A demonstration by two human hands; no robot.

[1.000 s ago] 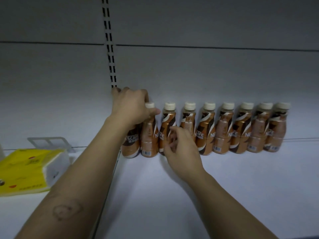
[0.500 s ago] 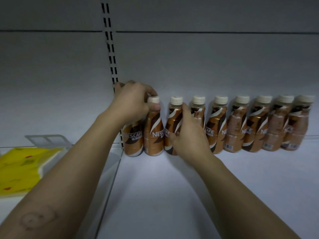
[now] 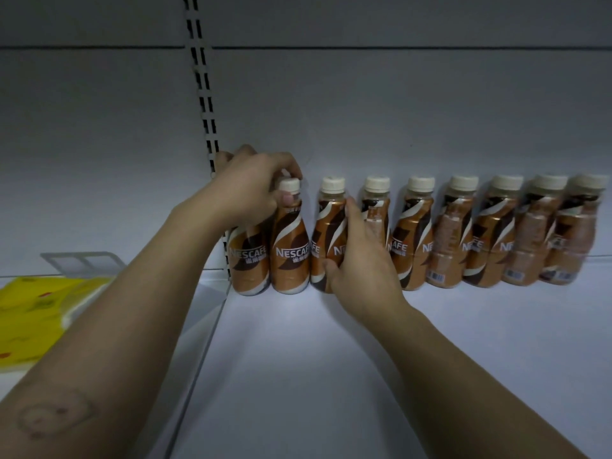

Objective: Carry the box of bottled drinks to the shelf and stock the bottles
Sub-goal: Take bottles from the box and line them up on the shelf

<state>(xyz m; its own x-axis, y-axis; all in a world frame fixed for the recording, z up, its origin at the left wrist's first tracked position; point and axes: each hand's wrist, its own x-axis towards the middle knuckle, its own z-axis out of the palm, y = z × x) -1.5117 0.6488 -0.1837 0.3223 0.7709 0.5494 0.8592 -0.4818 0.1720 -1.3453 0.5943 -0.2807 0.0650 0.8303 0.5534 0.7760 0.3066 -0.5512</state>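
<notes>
shelf (image 3: 364, 376) white, bare front | bottles (image 3: 414, 246) rowed against back panel (image 3: 397, 111) | dim light

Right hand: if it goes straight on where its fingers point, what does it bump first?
The right hand holds the third bottle from the left, so it meets that first. Straight on, behind the row, comes the shelf's back wall, probably close, though depth is unclear.

Brown-and-white swirled bottles (image 3: 410, 233) — cream caps (image 3: 421, 183) — beside a yellow pack (image 3: 29, 319).
</notes>
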